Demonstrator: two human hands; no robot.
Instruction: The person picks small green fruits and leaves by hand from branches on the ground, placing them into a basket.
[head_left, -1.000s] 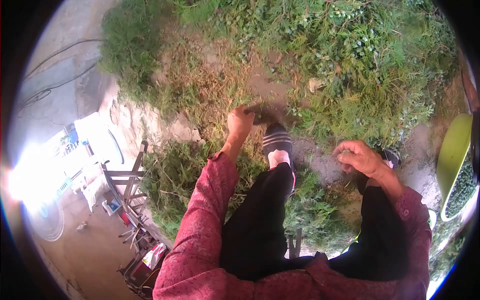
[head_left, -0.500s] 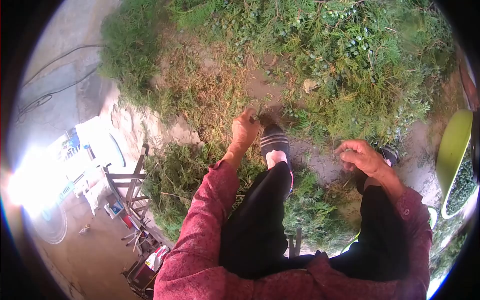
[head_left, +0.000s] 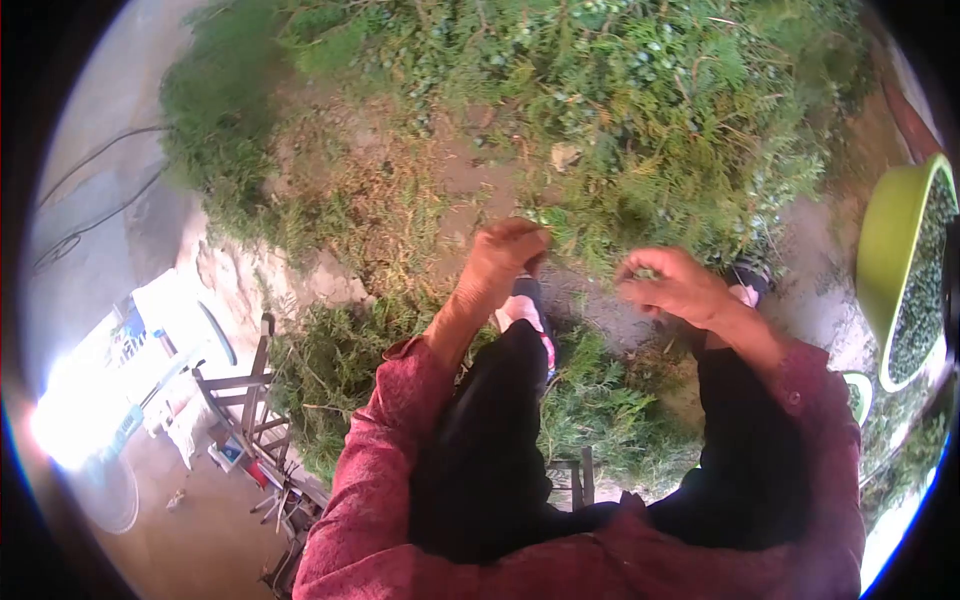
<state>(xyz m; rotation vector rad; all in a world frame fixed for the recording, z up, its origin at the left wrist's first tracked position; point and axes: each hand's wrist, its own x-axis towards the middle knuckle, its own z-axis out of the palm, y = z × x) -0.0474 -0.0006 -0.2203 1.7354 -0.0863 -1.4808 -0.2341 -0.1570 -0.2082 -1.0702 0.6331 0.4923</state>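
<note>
My left hand (head_left: 508,258) is closed, its fingers bent together over my left shoe, with green bits of foliage right at the fingertips. I cannot tell what it pinches. To its right, my right hand (head_left: 672,284) hangs with curled fingers, a gap showing between thumb and forefinger and nothing visible in it. Ahead of both hands lies a big heap of cut evergreen branches (head_left: 660,130) with flat scaly sprays and pale bluish seed cones. Smaller loose cuttings (head_left: 600,400) lie between my legs, and another clump (head_left: 335,370) rests by my left forearm.
At the right stands a lime-green tub (head_left: 885,250) holding many small green pieces. A wooden stool or chair frame (head_left: 240,385) and assorted clutter stand at the left. A dark cable (head_left: 100,165) runs over the concrete floor. Brownish dry trimmings (head_left: 370,215) cover the ground ahead.
My left hand has moved right, toward my right hand, and turned its fingers rightward. My right hand stays curled in front of my right knee. The view has shifted slightly to the right.
</note>
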